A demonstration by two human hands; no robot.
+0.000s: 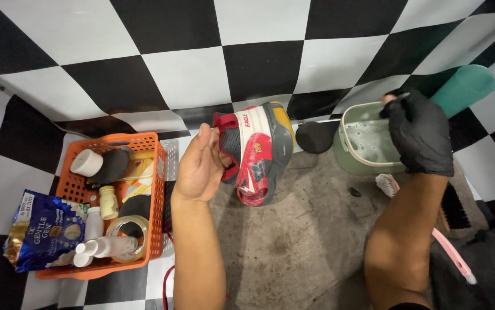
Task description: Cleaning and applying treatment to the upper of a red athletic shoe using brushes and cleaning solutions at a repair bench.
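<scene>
My bare left hand (200, 167) holds a red, white, grey and yellow sneaker (257, 152) up off the floor, fingers inside its collar, sole turned toward the right. My right hand (420, 139), in a black glove, hangs over the right side of a pale green tub (355, 150) of soapy water and pinches something small and dark that I cannot make out. A pink-handled brush (386, 183) lies on the floor just below the tub, partly hidden by my right forearm.
An orange basket (156, 195) at left holds bottles, tape rolls and a sponge, with a blue pouch (41, 228) beside it. A dark round object (315, 136) lies behind the tub. A teal cylinder (465, 87) leans at right. The checkered wall stands close behind.
</scene>
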